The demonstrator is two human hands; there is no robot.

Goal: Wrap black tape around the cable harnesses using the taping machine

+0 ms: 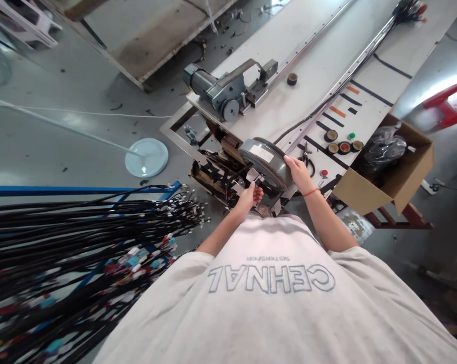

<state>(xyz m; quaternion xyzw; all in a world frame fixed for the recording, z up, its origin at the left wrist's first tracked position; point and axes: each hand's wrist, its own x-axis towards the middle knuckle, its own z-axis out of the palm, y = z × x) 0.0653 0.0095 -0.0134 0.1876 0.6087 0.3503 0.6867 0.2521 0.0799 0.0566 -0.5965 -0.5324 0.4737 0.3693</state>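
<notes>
In front of my body, at the near end of the long white table, stands a grey drum-shaped machine housing (266,156) with a white label. My right hand (300,176) wears a red string at the wrist and grips the housing's right rim; its fingertips are partly hidden. My left hand (250,198) is closed at the housing's lower front, fingers curled and thumb up. Right above that thumb is a small pale flap (252,175); what the left fingers hold cannot be made out. A black cable bundle (300,123) runs along the table to the housing.
A motor unit (217,91) sits on the table's left edge. Several tape rolls (331,135) and pliers (306,151) lie to the right, beside an open cardboard box (387,187). Many black wire harnesses (99,222) hang at left, near a round white stand base (146,157).
</notes>
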